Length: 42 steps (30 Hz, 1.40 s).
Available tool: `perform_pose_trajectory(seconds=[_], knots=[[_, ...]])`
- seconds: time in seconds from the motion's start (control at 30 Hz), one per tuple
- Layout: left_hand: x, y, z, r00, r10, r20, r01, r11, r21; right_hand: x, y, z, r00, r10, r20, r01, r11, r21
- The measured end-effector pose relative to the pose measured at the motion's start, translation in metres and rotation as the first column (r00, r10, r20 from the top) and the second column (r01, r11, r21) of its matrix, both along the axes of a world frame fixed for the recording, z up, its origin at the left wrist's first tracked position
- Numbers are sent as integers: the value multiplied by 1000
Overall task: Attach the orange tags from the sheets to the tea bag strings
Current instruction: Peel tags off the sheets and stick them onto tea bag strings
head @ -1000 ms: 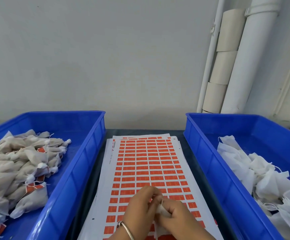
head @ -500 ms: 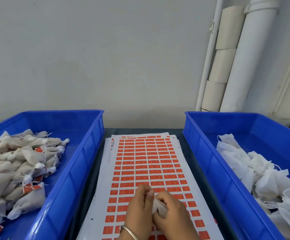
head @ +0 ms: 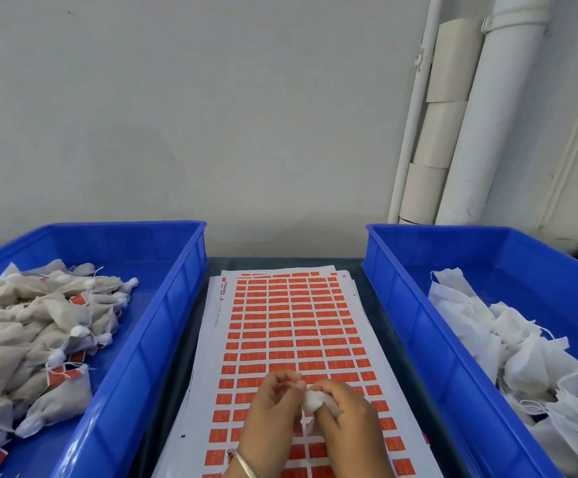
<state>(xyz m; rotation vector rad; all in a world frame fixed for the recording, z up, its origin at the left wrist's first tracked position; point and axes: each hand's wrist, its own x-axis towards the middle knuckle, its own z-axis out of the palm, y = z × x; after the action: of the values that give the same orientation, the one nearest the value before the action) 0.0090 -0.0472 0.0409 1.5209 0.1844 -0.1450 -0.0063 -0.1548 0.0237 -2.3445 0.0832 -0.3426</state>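
Both hands meet low over the tag sheet (head: 291,339): right hand (head: 344,414) curled, pinching a white tea bag (head: 317,401), left hand (head: 274,408) with fingertips pressed together at the bag's top. Left of the grip, a bin (head: 163,326) of tagged bags; right, a bin (head: 418,326) of untagged ones.

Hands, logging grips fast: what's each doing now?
Left hand: pinches the small white tea bag.
Right hand: fingers curled round the same bag.

The hands (head: 310,405) hid most of the tea bag (head: 316,401); its string was too small to tell.
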Motion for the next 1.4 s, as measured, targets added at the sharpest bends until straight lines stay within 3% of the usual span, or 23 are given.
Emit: perform_pose_trajectory(seconds=[0.07, 0.17, 0.3, 0.4, 0.5, 0.6, 0.67, 0.83, 0.97, 1.07, 1.3, 1.4], knots=[[-2, 4, -2, 991, -128, 44, 128, 992, 18, 1, -1, 8, 998, 0, -61, 1, 1000, 31], [-7, 8, -4, 938, -312, 149, 263, 923, 281, 1, -4, 12, 984, 24, -175, -19, 999, 35], [-7, 9, 2, 929, -310, 203, 205, 887, 415, -4, -5, 19, 955, 74, -287, -33, 989, 146], [-5, 7, 5, 946, -249, 209, 149, 903, 402, -6, -7, 25, 913, 153, -378, -33, 952, 305], [-7, 2, 6, 950, -212, 228, 112, 916, 385, -7, -12, 30, 856, 267, -442, 12, 846, 534], [-12, -5, 5, 935, -137, 327, -16, 904, 427, -9, -17, 31, 816, 349, -460, 144, 649, 747], [-14, -5, -1, 899, -163, 406, -65, 868, 492, -9, -19, 28, 826, 350, -441, 175, 585, 792], [-21, -1, -5, 834, -389, 390, 38, 747, 664, -11, -26, 24, 863, 339, -375, 189, 472, 861], [-20, 4, -5, 800, -434, 414, -6, 685, 729, -14, -27, 24, 869, 349, -350, 157, 478, 864], [-13, 9, -3, 801, -447, 397, -26, 638, 770, -18, -25, 25, 886, 287, -365, 122, 614, 779], [-9, 10, 0, 746, -560, 361, -57, 486, 872, -20, -25, 25, 907, 221, -358, 105, 705, 702], [-10, 11, 1, 752, -556, 354, -60, 477, 877, -20, -28, 24, 913, 176, -367, 118, 748, 653]])
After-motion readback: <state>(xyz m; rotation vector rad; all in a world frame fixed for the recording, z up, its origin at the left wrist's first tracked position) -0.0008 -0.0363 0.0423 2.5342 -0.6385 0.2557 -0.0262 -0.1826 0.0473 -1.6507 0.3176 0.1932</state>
